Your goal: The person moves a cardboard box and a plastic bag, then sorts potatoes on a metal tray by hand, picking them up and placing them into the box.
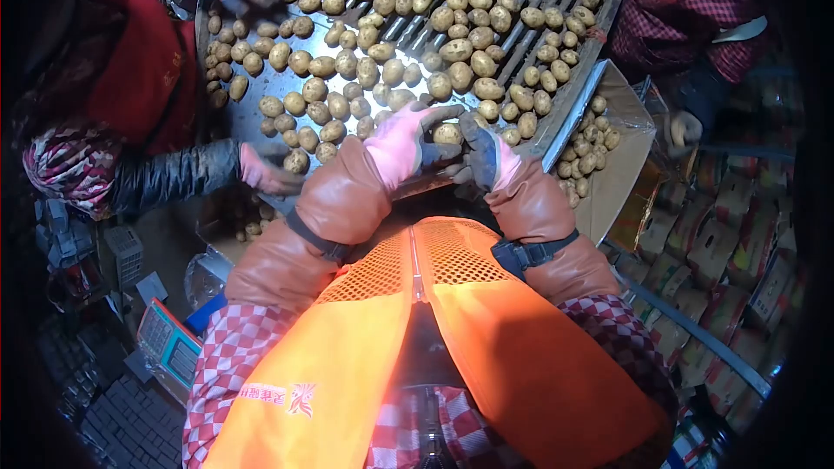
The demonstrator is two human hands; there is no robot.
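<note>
My left hand (408,143), in a pink glove with dark finger coating, is at the near edge of the metal sorting table (261,135). Its thumb and fingers curve around a potato (447,135). On the other side of that potato is my right hand (488,156), in a similar glove, its dark fingertips close to it. Shadow hides whether the right fingers grip anything. Many more potatoes (345,62) lie loose in front of both hands.
A slatted roller rack (417,35) bears potatoes at the back. At right stands a cardboard box (621,161) of potatoes. A co-worker's gloved hands (269,169) are at left; another person's hand (685,130) is at right. Stacked cartons (721,226) fill the lower right.
</note>
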